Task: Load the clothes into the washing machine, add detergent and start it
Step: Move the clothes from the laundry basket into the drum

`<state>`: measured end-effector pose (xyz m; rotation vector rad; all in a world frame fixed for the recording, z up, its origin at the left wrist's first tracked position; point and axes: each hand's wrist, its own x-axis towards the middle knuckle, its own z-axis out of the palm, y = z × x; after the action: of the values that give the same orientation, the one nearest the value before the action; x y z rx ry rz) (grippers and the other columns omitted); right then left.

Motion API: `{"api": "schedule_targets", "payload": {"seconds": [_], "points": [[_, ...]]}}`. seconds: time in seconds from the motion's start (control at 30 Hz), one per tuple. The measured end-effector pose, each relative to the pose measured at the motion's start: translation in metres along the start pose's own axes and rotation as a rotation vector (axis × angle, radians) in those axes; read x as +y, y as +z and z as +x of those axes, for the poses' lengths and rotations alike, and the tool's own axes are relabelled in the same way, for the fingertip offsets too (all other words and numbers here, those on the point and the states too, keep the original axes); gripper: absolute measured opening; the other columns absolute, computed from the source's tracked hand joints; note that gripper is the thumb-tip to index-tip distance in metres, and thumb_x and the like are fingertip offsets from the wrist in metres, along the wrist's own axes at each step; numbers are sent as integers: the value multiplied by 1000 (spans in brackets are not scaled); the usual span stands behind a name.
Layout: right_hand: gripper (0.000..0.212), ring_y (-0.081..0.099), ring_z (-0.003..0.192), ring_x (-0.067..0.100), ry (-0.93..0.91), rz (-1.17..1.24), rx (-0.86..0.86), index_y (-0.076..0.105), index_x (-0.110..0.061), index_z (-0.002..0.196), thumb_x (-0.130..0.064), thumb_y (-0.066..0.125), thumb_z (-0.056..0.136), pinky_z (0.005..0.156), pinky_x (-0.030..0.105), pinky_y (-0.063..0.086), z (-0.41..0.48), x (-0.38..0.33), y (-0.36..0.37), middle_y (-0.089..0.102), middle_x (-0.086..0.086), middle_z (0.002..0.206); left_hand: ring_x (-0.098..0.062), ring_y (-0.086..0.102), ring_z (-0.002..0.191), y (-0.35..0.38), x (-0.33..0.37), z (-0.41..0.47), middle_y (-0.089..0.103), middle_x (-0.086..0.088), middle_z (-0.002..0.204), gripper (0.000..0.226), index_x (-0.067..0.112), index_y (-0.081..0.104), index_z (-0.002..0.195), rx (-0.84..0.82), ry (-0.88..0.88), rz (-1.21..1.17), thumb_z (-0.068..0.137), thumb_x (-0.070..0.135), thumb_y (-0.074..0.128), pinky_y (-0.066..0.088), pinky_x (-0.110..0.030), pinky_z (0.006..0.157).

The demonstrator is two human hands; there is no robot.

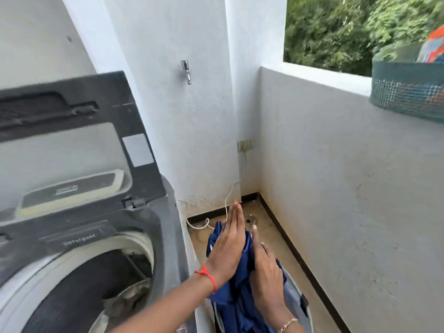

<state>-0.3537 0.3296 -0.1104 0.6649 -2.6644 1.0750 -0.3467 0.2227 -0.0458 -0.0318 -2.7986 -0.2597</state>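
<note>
A top-loading washing machine (149, 236) stands at the left with its dark lid (72, 131) raised and its drum (96, 284) showing some laundry at the bottom. To its right a blue garment (236, 301) rises out of a grey laundry basket (301, 306) on the floor. My left hand (228, 246) lies flat against the garment's left side, fingers straight and together. My right hand (264, 267) grips the blue cloth from the right. Both hands are to the right of the machine, over the basket.
A tap (187, 70) juts from the wall above. A white cord (225, 207) runs down to the floor from a socket (244, 145). A floor drain (251, 221) sits in the corner. On the parapet ledge rests a green mesh basket (408, 92) holding an orange pack (436, 44).
</note>
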Motion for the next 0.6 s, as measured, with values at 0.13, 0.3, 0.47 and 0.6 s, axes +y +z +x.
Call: {"api": "schedule_targets", "payload": {"seconds": [0.13,0.3,0.47,0.6], "points": [[110,56,69,20,-129,131,61,-29,-50,134,5,42,70,48,27,38,25,-82,-48,61,4,107,-15,-15,144,-100,-3,-3,-33,-2,146,90,16,-37,130,64,41,-145,82,-16,32,0,-25,120],[106,62,70,11,-137,392,-26,-12,-41,144,2,54,73,58,33,48,62,-178,-101,63,-18,115,-7,-11,143,-200,-12,-5,-27,3,150,91,13,-26,142,196,52,-286,81,-20,33,-1,-5,111],[89,52,62,14,-213,588,28,15,-28,146,5,52,73,62,38,46,68,-262,-117,62,-8,80,-22,23,142,-277,-38,-41,-8,7,151,90,10,-9,148,282,7,-301,75,-27,26,18,-3,107],[82,50,59,10,-367,761,102,23,-21,144,7,53,73,62,34,45,75,-350,-118,58,-10,72,-29,39,131,-351,-64,-61,12,-12,157,88,10,-3,149,471,-87,-177,75,-27,26,29,-14,103]]}}
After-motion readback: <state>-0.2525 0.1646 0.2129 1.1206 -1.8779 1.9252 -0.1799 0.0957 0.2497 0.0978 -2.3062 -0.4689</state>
